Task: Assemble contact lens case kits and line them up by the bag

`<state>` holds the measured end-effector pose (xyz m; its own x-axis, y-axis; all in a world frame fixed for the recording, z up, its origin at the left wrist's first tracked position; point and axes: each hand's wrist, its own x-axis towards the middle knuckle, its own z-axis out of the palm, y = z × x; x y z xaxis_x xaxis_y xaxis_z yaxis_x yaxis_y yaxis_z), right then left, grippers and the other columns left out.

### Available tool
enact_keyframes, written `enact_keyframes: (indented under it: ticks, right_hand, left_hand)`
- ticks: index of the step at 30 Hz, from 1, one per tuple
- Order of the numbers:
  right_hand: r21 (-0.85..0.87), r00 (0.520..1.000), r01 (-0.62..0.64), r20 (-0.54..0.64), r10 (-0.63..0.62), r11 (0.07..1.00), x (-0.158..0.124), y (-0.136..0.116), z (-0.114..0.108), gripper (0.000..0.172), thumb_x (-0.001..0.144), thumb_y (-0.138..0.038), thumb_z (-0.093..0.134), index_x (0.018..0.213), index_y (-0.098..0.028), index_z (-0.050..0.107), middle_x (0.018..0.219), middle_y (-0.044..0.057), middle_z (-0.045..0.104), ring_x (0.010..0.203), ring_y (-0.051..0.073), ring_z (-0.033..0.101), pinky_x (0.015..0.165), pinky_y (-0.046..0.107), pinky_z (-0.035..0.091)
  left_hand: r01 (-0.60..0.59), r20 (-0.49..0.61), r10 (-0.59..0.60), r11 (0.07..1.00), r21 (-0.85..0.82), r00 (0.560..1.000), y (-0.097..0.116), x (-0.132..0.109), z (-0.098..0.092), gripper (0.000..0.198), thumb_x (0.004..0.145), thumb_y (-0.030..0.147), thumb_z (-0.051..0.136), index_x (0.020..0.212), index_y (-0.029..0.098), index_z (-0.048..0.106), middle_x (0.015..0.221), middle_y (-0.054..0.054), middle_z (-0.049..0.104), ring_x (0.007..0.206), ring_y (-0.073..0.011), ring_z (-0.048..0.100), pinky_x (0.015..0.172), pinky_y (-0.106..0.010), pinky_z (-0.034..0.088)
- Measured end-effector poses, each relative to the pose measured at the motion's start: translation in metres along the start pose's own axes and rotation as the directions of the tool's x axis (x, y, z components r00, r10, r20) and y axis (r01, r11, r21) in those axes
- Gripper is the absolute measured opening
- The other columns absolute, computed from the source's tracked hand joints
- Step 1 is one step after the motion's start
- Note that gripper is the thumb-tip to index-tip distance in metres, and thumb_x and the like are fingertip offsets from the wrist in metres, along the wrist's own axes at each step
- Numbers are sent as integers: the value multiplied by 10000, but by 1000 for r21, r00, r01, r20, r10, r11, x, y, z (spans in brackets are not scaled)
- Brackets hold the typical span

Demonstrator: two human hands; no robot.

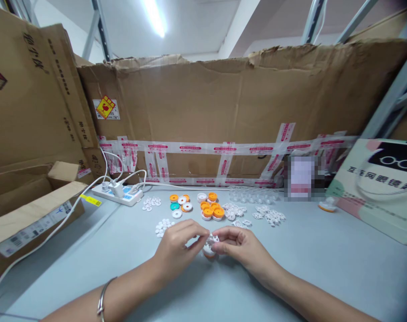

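My left hand (176, 248) and my right hand (238, 243) meet over the grey table (324, 268), both pinching one small round part (210, 246), white on top with an orange underside. The fingers of both hands are closed on it. Just beyond lie orange and white round caps (211, 209), one teal cap (174, 206), and scattered small white discs (163, 227).
A white power strip (118, 194) with plugs and cables lies at back left. An open cardboard box (29, 214) stands at left. A cardboard wall (223, 116) with taped seams closes the back. A printed bag (380, 188) leans at right. More white pieces (268, 215) lie right of the caps.
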<state>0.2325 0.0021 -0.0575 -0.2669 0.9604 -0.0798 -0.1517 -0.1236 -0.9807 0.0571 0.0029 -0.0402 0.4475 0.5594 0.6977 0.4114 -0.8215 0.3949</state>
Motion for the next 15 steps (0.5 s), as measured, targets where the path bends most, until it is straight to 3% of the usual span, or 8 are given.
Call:
enact_keyframes:
  ticks: [4, 7, 12, 15]
  right_hand:
    - [37, 999, -36, 35, 34, 999, -1, 1, 3, 327, 450, -316, 817, 703, -149, 694, 641, 20, 691, 616, 172, 654, 685, 327, 517]
    - [46, 998, 5, 55, -7, 999, -2, 2, 3, 305, 495, -316, 800, 735, -154, 704, 642, 24, 696, 613, 162, 648, 671, 309, 507]
    - [91, 999, 38, 29, -40, 995, -3, -1, 1, 277, 506, -298, 798, 734, -171, 707, 664, 20, 708, 626, 166, 645, 650, 305, 514]
    - [92, 998, 55, 31, -58, 994, -3, -1, 0, 280, 508, -298, 798, 747, -182, 708, 658, 14, 706, 609, 168, 645, 657, 310, 508]
  left_hand:
    - [-189, -10, 194, 965, 183, 981, -2, -4, 3, 149, 816, 107, 504, 768, 162, 635, 731, -57, 690, 667, -141, 630, 597, -233, 489]
    - [-221, 42, 218, 945, 239, 975, -2, -6, 6, 156, 821, 125, 505, 758, 168, 640, 786, -57, 702, 686, -157, 639, 601, -259, 495]
    - [-120, 71, 117, 992, 44, 991, -2, -5, 7, 197, 839, 104, 462, 896, 172, 638, 964, -84, 680, 844, -157, 645, 721, -266, 521]
    - [-47, 77, 54, 995, -92, 996, -3, -6, 7, 220, 832, 70, 456, 911, 169, 636, 966, -85, 669, 881, -139, 632, 762, -242, 513]
